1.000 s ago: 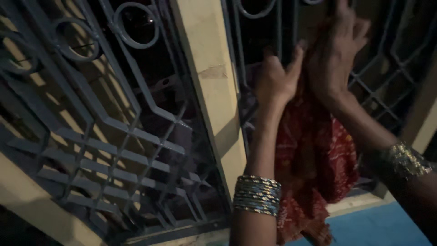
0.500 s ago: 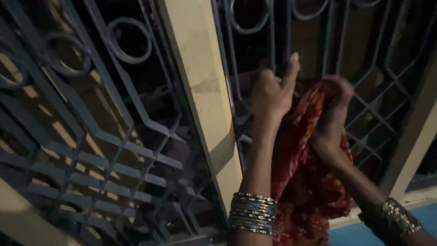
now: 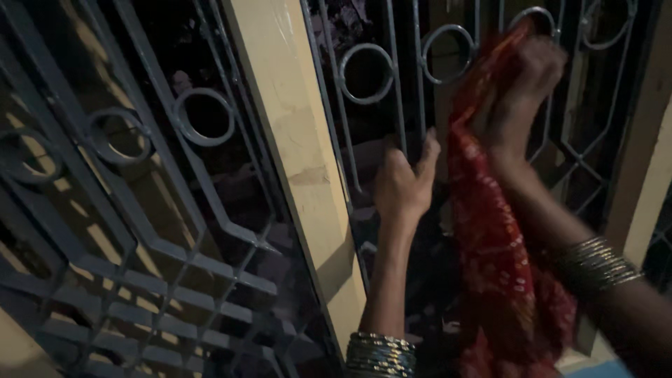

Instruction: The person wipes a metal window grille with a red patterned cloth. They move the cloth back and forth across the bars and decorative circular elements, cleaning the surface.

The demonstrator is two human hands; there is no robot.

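Note:
A red patterned cloth hangs in front of a grey metal window grille. My right hand grips the top of the cloth and presses it up against the grille near a ring in the bars. My left hand is lower and to the left of the cloth, fingers curled loosely, close to a vertical bar; whether it touches the bar is unclear. Both wrists carry stacked metal bangles.
A cream-coloured pillar separates two grille panels; the left panel has rings and slanted bars. Behind the bars it is dark. A pale wall edge stands at the far right.
My right hand has risen with the cloth's top toward the upper ring of the grille. My left hand has let go of the cloth and dropped lower, to the left.

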